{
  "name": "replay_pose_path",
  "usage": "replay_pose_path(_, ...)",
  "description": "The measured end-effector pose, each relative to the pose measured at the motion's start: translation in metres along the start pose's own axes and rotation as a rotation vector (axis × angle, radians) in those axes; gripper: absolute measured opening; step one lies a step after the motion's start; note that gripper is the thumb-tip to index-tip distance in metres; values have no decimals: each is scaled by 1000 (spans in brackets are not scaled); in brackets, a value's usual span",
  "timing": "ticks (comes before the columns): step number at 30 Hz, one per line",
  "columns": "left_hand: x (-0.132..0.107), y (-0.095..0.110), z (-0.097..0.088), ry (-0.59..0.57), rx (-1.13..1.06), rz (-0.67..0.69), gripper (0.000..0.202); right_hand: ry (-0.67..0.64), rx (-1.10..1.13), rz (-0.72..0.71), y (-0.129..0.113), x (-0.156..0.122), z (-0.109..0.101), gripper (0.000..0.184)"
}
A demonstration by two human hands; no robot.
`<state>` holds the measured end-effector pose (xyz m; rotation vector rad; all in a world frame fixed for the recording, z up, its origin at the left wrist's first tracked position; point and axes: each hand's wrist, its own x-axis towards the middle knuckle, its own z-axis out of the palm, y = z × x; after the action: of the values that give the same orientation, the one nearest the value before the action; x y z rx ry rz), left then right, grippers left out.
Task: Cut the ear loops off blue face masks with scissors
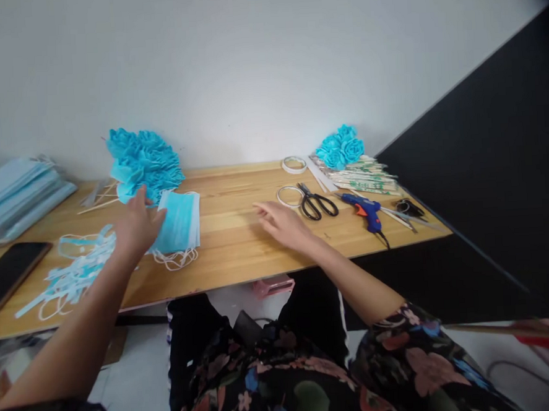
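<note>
My left hand (138, 225) hovers by the left edge of a small stack of blue face masks (179, 220), fingers apart and holding nothing visible. Just beyond it sits a large bunch of blue flowers (146, 160) with thin wooden sticks (98, 209) at its left. Cut mask strips and ear loops (80, 267) lie in a loose heap beside my left wrist. My right hand (282, 225) is over the middle of the table, its fingers loosely bent and empty. Black-handled scissors (318, 206) and a thin tape ring (280, 199) are close to its right.
A blue glue gun (368, 212) lies at the right, near wrapped sticks (368, 178) topped by a smaller blue flower bunch (340, 147). A tape roll (294, 169) is at the back. Packed masks (18, 196) and a phone (11, 274) lie left on the wooden table (240, 257).
</note>
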<state>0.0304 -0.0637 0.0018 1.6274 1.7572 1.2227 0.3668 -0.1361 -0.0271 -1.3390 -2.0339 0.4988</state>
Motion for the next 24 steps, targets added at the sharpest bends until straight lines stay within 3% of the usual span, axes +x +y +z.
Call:
replay_pose_path(2, -12, 16, 2, 5, -57, 162, 56, 83, -259, 58, 16, -15, -31, 43)
replay_pose_path(4, -27, 36, 14, -97, -234, 185, 45, 140, -469, 199, 30, -25, -60, 43)
replay_pose_path(6, -42, 53, 39, -251, -397, 136, 39, 111, -644, 354, 38, -31, -79, 40)
replay_pose_path(8, -56, 65, 75, -425, -454, 203, 36, 32, -737, 481, 41, -33, -87, 39)
replay_pose_path(11, -69, 76, 136, -637, -280, 527, 40, -49, -790, 581, 40, -30, -83, 39)
replay_pose_path(15, -69, 84, 199, -719, 201, 811, 49, -37, -799, 635, 42, -27, -75, 42)
replay_pose_path(18, -66, 87, 219, -711, 368, 853, 46, 17, -718, 683, 48, -32, -83, 53)
replay_pose_path(21, -69, 94, 226, -744, 355, 878, 41, 111, -615, 684, 47, -37, -100, 60)
replay_pose_path(24, -80, 107, 233, -828, 302, 955, 35, 211, -562, 597, 36, -32, -115, 62)
